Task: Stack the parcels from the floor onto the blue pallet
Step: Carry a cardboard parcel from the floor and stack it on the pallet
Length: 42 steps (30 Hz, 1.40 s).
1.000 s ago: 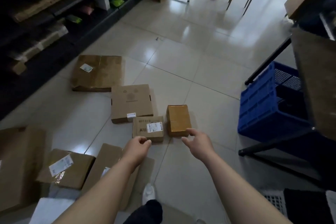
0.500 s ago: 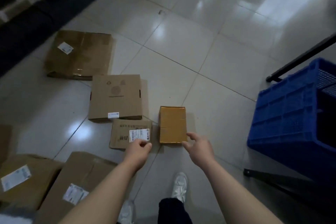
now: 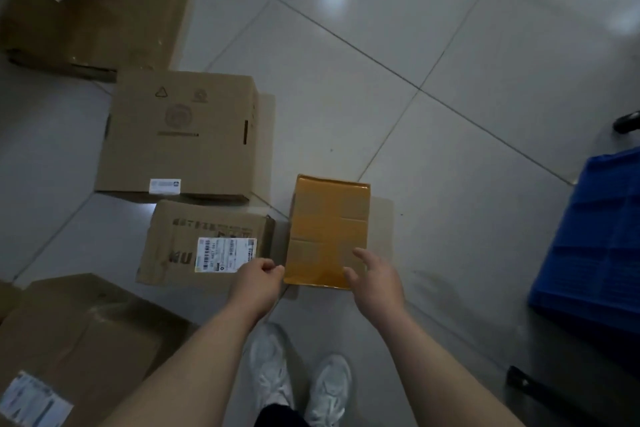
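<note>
Flanking parcel (image 3: 329, 218); left hand (image 3: 258, 282) curled; right hand (image 3: 375, 282) spread

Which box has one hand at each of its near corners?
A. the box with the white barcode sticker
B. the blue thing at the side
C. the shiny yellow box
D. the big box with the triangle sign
C: the yellow box lies with the left hand at its near left corner and the right hand over its near right corner.

Blue pallet (image 3: 595, 239) partly off frame
</note>
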Tool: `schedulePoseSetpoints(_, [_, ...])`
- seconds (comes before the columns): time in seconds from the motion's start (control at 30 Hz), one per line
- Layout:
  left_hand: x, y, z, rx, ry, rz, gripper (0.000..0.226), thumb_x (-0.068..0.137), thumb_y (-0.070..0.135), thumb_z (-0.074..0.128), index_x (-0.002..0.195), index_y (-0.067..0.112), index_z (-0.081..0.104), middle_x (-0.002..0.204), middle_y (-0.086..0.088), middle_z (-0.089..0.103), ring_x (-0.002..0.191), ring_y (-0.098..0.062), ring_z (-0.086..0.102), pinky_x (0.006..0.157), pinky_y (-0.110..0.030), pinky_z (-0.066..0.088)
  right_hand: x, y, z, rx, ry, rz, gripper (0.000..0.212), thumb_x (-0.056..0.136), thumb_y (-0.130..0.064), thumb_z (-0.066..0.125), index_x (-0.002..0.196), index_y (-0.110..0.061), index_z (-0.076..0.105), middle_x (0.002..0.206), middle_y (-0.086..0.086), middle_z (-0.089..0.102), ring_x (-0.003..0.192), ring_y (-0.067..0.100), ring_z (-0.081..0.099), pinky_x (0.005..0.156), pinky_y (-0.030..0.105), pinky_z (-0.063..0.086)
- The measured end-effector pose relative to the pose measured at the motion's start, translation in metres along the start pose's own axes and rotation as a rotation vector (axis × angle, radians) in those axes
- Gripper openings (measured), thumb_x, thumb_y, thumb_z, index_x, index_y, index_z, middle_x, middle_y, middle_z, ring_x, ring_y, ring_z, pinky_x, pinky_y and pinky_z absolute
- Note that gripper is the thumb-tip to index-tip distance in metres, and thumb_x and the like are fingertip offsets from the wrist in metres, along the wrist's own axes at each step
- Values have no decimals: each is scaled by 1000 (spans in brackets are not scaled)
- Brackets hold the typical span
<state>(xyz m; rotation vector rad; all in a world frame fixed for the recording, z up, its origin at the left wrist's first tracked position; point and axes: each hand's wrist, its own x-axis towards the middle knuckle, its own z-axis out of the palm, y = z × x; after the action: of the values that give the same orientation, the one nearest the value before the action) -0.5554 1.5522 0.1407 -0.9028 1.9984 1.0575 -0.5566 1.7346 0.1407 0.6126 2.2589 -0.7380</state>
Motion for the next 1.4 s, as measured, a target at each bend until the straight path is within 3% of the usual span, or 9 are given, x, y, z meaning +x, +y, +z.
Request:
schedulePoseSetpoints(0.37, [98, -88, -4, -179, 300, -273, 53, 89, 29, 61, 134, 4, 48, 133, -16, 54, 116, -33, 54, 96, -39, 46, 82, -65, 100, -87, -136, -225, 49, 92, -32, 60, 139, -27, 47, 141, -2, 49, 131, 20, 44, 109, 43, 39])
schedulePoseSetpoints(0.53, [126, -132, -15, -388, 370, -534, 89, 81, 49, 67, 143, -3, 30, 141, -21, 44, 125, -38, 46, 99, -42, 42, 111, -110, 141, -211, -163, -405, 56, 93, -31, 60, 144, -25, 40, 151, 0, 38, 138, 23, 35, 114, 40, 32])
schedulePoseSetpoints(0.63, [140, -150, -9, -652, 298, -537, 69, 84, 46, 66, 136, 7, 45, 129, -9, 56, 119, -32, 52, 100, -42, 45, 131, -127, 169, -301, -202, -474, 68, 89, -34, 64, 149, -25, 31, 154, 0, 32, 142, 24, 30, 116, 46, 30])
schedulePoseSetpoints(0.73, [152, -156, -2, -854, 253, -510, 43, 89, 36, 64, 125, 15, 55, 113, -3, 61, 104, -24, 56, 92, -39, 48, 141, -133, 189, -388, -267, -503, 72, 87, -35, 65, 148, -25, 29, 143, 1, 44, 133, 25, 40, 110, 50, 37])
schedulePoseSetpoints(0.87, [160, -157, -7, -955, 331, -474, 54, 78, 40, 73, 121, 14, 56, 115, -7, 66, 100, -25, 63, 91, -44, 52, 145, -136, 194, -338, -260, -475, 56, 85, -34, 67, 135, -26, 43, 119, 3, 53, 106, 25, 58, 89, 46, 54])
schedulePoseSetpoints(1.03, [121, -155, -37, -914, 425, -413, 53, 83, 33, 71, 126, 13, 48, 121, -5, 62, 106, -26, 60, 94, -43, 50, 101, -144, 177, -193, -298, -416, 58, 81, -32, 72, 131, -26, 44, 122, 0, 52, 94, 19, 65, 75, 41, 61])
schedulePoseSetpoints(1.13, [74, -144, -70, -875, 479, -370, 56, 83, 35, 71, 126, 10, 45, 125, -7, 58, 111, -29, 58, 97, -42, 48, 63, -159, 157, -118, -340, -390, 48, 81, -29, 73, 121, -25, 46, 111, -3, 61, 82, 14, 70, 67, 37, 62])
schedulePoseSetpoints(1.23, [17, -134, -105, -920, 524, -314, 53, 85, 33, 69, 126, 10, 44, 125, -7, 58, 113, -28, 56, 96, -38, 46, 14, -182, 133, -92, -349, -429, 43, 80, -30, 75, 113, -25, 48, 104, -3, 66, 84, 15, 70, 70, 40, 61])
schedulePoseSetpoints(1.4, [-101, -130, -169, -1082, 611, -242, 46, 83, 32, 72, 118, 17, 45, 112, 3, 55, 104, -21, 54, 88, -34, 42, -102, -229, 94, -75, -384, -548, 52, 80, -28, 76, 122, -18, 47, 106, -2, 65, 86, 14, 68, 71, 36, 61])
